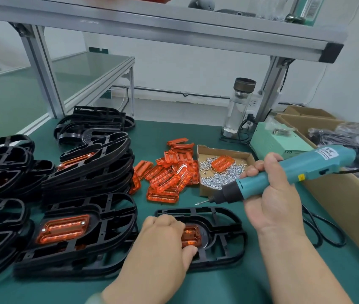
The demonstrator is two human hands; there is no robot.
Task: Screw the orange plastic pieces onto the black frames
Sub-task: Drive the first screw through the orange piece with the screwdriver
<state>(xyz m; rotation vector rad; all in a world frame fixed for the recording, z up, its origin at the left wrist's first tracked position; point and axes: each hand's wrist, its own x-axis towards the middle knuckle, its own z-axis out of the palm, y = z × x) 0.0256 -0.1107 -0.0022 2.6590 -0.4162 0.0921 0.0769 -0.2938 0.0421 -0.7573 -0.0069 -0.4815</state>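
left hand [165,235] bare | right hand [270,194] bare | forearms [294,260] bare | pale sleeve edge [94,299] at left wrist

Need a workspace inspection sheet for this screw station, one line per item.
Surface: green mat, in use.
Job's things: black frame with orange piece seated; loose orange pieces; screws in cardboard tray; finished frames stacked left.
Clutter: glass bottle, green box.
Hands: left hand holds the orange piece; right hand grips screwdriver, screw on bit.
Cables: black cord looped on mat, right.
Surroundings: aluminium shelf overhead; cardboard box right.
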